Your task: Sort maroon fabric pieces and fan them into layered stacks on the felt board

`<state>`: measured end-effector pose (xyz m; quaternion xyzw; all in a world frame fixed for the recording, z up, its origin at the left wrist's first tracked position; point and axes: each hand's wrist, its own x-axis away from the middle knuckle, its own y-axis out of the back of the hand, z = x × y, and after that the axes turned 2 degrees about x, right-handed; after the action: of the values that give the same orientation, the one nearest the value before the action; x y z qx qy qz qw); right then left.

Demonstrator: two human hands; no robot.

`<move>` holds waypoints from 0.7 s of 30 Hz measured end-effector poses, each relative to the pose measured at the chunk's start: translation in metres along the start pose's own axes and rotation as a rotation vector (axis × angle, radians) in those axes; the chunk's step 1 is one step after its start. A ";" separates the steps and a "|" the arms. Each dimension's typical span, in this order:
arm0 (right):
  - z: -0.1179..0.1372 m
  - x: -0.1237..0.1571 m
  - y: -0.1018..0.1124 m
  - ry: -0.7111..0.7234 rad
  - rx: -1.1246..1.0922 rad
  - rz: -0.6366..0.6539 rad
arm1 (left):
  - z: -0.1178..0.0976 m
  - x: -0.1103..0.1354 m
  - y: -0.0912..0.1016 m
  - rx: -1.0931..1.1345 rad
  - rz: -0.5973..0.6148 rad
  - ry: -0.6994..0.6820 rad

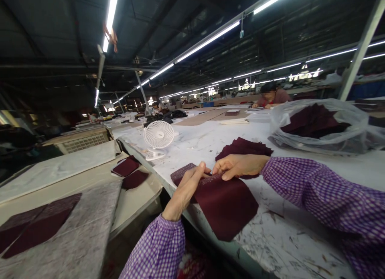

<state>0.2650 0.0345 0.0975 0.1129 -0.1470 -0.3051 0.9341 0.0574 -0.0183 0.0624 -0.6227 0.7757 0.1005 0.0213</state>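
A dark maroon fabric piece [227, 204] lies at the near edge of the white worktable [300, 239], hanging slightly over it. My left hand [186, 188] pinches its upper left edge, fingers closed on the cloth. My right hand [237, 165] presses and grips the same top edge from the right, fingers together. Both arms wear purple checked sleeves. Just behind my right hand sits a fanned stack of maroon pieces [243, 147].
A small white desk fan [158, 136] stands on the table to the left. A clear plastic bag of maroon pieces [319, 124] lies at the right. More maroon pieces [129, 170] rest on a lower grey bench [75, 231] at left. A person works at a far table [272, 95].
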 end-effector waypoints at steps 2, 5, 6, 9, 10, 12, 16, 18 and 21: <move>0.002 0.002 0.002 0.009 -0.015 0.026 | -0.002 -0.001 0.001 0.039 0.058 0.035; -0.005 -0.002 0.005 0.020 0.082 0.028 | 0.002 -0.005 -0.004 -0.175 0.105 -0.016; -0.010 -0.005 0.005 0.021 0.129 0.017 | 0.005 -0.007 -0.007 -0.275 0.106 -0.037; -0.025 -0.013 0.005 0.037 0.238 -0.025 | 0.015 -0.012 -0.019 -0.518 0.047 -0.055; -0.029 -0.015 0.005 0.045 0.261 -0.036 | 0.018 -0.012 -0.023 -0.579 0.008 -0.059; -0.036 -0.016 0.008 0.043 0.298 -0.026 | 0.024 -0.013 -0.029 -0.677 -0.050 -0.080; -0.042 -0.007 0.026 0.021 0.419 -0.039 | 0.030 -0.012 -0.035 -0.800 -0.084 -0.130; -0.043 0.000 0.035 0.052 0.483 -0.100 | 0.030 -0.012 -0.035 -0.821 -0.074 -0.136; -0.041 0.004 0.039 0.109 0.594 -0.145 | 0.028 -0.013 -0.033 -0.813 -0.050 -0.125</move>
<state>0.3031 0.0677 0.0714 0.4076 -0.1709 -0.3082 0.8424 0.0902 -0.0072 0.0332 -0.5919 0.6545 0.4358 -0.1770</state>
